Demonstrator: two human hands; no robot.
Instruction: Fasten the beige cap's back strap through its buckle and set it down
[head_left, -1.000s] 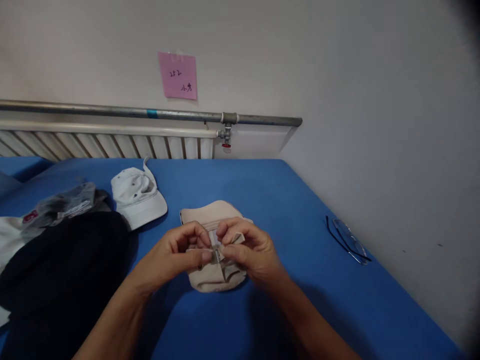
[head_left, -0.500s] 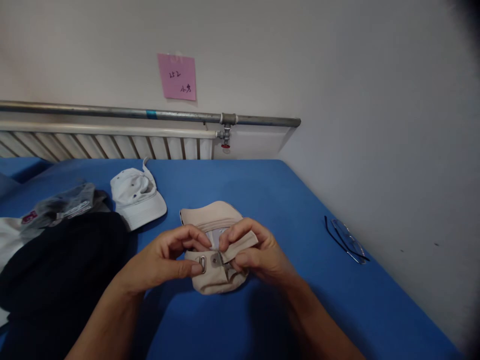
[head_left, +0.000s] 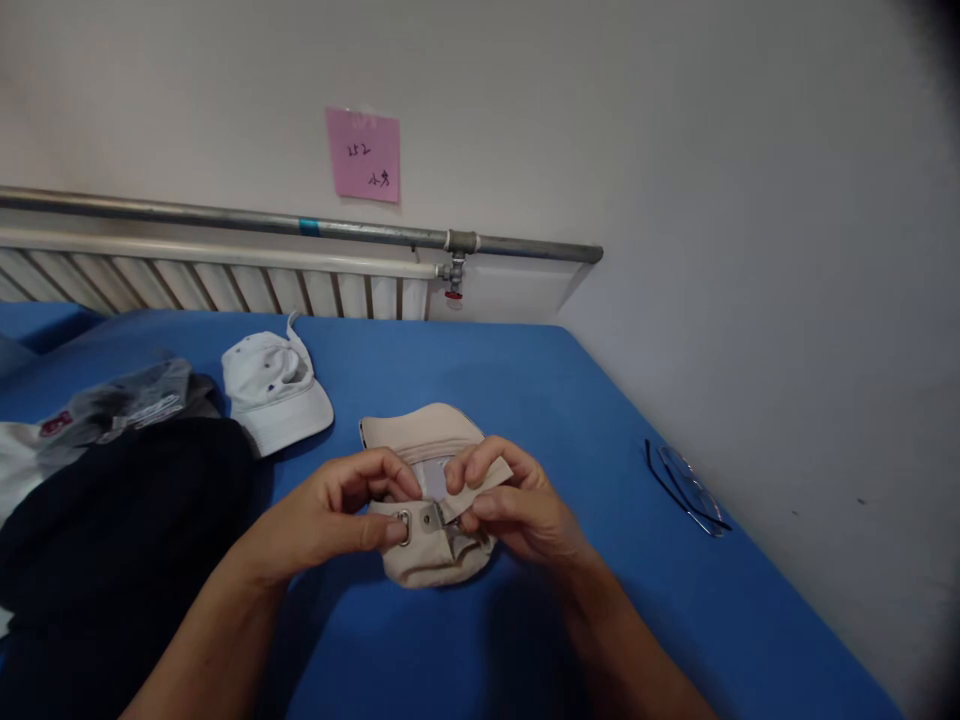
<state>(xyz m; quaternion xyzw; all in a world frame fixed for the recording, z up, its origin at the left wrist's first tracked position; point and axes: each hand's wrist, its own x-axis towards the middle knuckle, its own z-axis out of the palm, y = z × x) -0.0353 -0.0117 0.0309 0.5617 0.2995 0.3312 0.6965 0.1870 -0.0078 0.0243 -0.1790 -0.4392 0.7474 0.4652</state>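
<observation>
— Closed the left hand point(head_left: 326, 520) on what?
— Pinched the beige cap point(head_left: 424, 425), thumb at the metal eyelet point(head_left: 405, 527).
— Grasped what with the right hand point(head_left: 529, 505)?
— Held the strap point(head_left: 489, 482) beside the clasp point(head_left: 430, 517).
— Saw the cap where?
— On the blue surface point(head_left: 412, 650), near the white cap point(head_left: 268, 388).

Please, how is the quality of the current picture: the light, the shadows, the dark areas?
Head view: dim, uneven light; soft shadows on the blue table below the hands; the black cloth too dark to show its folds well; faint shine along the metal pipe; dark, blurred corner at top right.
</observation>
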